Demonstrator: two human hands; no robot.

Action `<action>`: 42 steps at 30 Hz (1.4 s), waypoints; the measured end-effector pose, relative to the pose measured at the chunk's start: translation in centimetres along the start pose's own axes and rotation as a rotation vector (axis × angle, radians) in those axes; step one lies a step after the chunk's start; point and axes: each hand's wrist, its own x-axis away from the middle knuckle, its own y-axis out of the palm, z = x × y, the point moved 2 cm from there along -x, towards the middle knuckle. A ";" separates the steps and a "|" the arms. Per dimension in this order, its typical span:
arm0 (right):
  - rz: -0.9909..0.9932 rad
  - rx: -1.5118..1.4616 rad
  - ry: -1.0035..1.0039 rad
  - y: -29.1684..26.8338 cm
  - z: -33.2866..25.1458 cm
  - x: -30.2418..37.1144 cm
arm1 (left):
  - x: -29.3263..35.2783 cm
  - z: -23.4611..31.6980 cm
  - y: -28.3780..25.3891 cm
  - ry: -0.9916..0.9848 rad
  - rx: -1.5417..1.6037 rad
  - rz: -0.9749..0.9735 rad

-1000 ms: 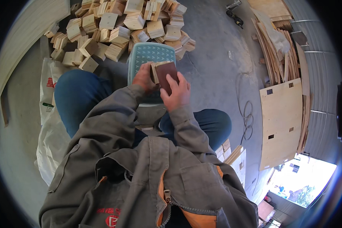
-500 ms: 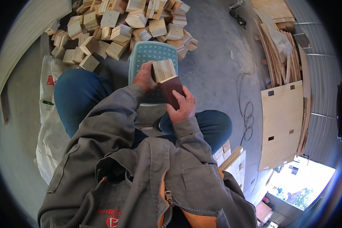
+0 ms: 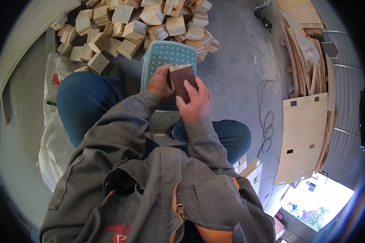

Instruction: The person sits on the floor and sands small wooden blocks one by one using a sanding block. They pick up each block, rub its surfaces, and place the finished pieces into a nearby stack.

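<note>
Above the pale green plastic stool (image 3: pixel 172 52), my left hand (image 3: pixel 160 84) curls round the left side of a light layered plywood block (image 3: pixel 172 84). Most of that block is hidden now. Over it lies a flat, dark red-brown rectangular piece (image 3: pixel 183 79) with a pale, layered-looking upper edge. My right hand (image 3: pixel 195 100) grips this dark piece from the right and near side, fingers on its face and thumb at its lower left. Whether the two pieces touch along their whole faces cannot be seen.
A heap of plywood blocks (image 3: pixel 134 30) lies beyond the stool. White plastic sacking (image 3: pixel 54 133) is on the left floor. At right are a coiled cable (image 3: pixel 266 130), a large plywood sheet (image 3: pixel 304 133) and leaning boards (image 3: pixel 298 60). More wood pieces (image 3: pixel 252 172) stand by my right side.
The dark piece has moved away from me, up over the plywood block, covering most of its pale layered side. My right hand has moved with it; my left hand keeps its hold.
</note>
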 end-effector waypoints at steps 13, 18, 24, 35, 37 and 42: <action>-0.062 0.059 0.095 0.6 0.0 -3.5 | -0.2 0.7 0.0 -0.044 -0.022 -0.013; -0.057 0.012 0.063 -2.0 -0.1 3.3 | -0.5 -0.2 0.3 -0.044 -0.035 -0.013; -0.020 -0.023 0.071 -3.0 0.3 5.4 | -0.3 0.0 0.2 -0.039 -0.053 -0.026; -0.017 0.056 0.127 2.3 0.7 -5.5 | 0.2 0.4 -0.2 -0.010 -0.005 -0.008; -0.068 0.084 0.203 3.0 0.8 -8.0 | 0.2 1.4 -0.7 -0.043 -0.005 -0.030; -0.104 0.100 0.201 2.8 0.6 -8.6 | 0.3 1.7 -0.5 -0.073 -0.037 -0.030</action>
